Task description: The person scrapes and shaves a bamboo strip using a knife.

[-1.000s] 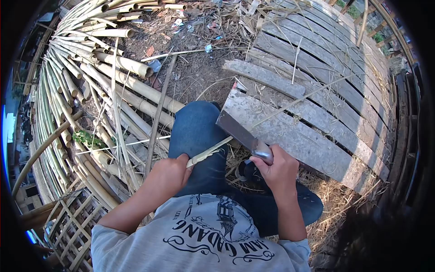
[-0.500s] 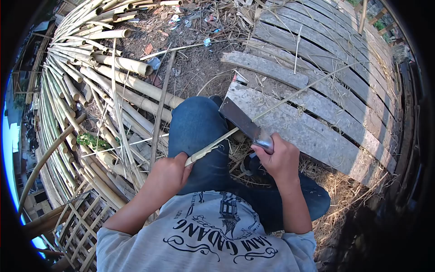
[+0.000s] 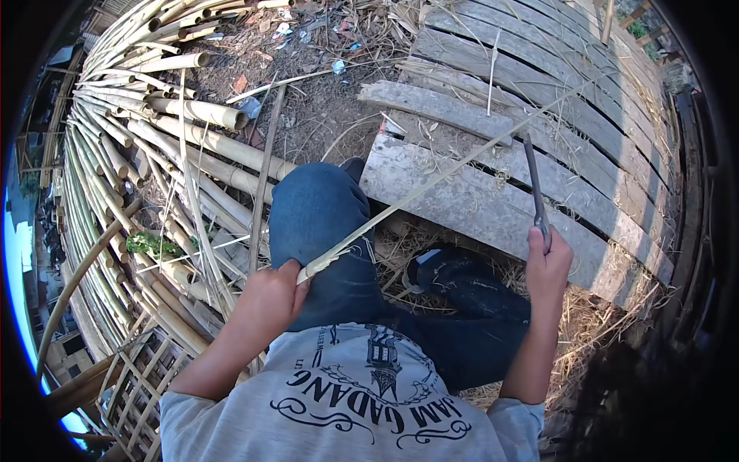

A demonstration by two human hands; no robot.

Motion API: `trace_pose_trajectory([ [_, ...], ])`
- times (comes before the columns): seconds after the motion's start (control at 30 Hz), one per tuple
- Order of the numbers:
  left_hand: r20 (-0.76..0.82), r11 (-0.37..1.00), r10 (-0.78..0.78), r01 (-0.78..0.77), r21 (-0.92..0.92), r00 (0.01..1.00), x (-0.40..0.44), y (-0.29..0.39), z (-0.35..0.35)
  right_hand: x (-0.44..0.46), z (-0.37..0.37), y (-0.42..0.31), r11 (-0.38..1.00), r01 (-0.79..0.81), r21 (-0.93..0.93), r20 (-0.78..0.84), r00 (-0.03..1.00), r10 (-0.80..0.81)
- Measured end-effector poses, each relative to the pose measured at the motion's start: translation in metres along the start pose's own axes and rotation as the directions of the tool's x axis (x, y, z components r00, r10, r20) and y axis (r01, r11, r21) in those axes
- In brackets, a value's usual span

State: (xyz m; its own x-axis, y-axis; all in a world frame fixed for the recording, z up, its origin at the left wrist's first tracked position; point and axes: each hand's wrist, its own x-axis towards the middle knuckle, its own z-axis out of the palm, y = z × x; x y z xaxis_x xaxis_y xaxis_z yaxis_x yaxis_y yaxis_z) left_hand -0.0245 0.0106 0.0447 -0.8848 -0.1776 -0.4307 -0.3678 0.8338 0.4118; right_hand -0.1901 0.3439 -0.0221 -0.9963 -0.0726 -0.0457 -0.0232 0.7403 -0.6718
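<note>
My left hand is closed around the near end of a long pale bamboo strip. Shavings curl from the strip just beyond my fingers, above my jeans-clad knee. From there the strip slants up and right over the wooden platform. My right hand grips the handle of a broad-bladed knife, held to the right of the strip and apart from it. The blade is seen nearly edge-on and points away from me.
Weathered planks form a low platform ahead and right, strewn with shavings. A loose board lies on it. Many bamboo poles are stacked at the left. A woven bamboo lattice stands at lower left. Straw covers the ground at right.
My right hand has moved right with the knife, away from the strip, and the blade has turned from broadside to nearly edge-on. My left hand keeps its hold on the strip.
</note>
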Motion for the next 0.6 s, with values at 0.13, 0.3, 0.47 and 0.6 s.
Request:
trace_pose_trajectory([
  [0.13,0.001,1.0,0.021,-0.021,0.02,1.0,0.003,0.008,0.003,-0.027,0.04,-0.055,0.961,0.191,0.201,0.25,0.938,-0.239],
  [0.3,0.034,0.996,0.004,-0.007,0.087,0.999,0.002,0.003,-0.002,-0.031,0.085,-0.066,0.956,0.269,0.113,0.339,0.894,-0.292],
  [0.47,0.025,0.998,-0.009,0.007,0.066,1.0,0.001,0.003,0.001,-0.024,0.082,-0.059,0.956,0.293,0.021,0.323,0.903,-0.284],
  [0.6,0.017,1.0,-0.024,0.023,0.01,1.0,0.004,0.007,0.001,-0.017,0.074,-0.047,0.942,0.332,-0.043,0.323,0.897,-0.301],
])
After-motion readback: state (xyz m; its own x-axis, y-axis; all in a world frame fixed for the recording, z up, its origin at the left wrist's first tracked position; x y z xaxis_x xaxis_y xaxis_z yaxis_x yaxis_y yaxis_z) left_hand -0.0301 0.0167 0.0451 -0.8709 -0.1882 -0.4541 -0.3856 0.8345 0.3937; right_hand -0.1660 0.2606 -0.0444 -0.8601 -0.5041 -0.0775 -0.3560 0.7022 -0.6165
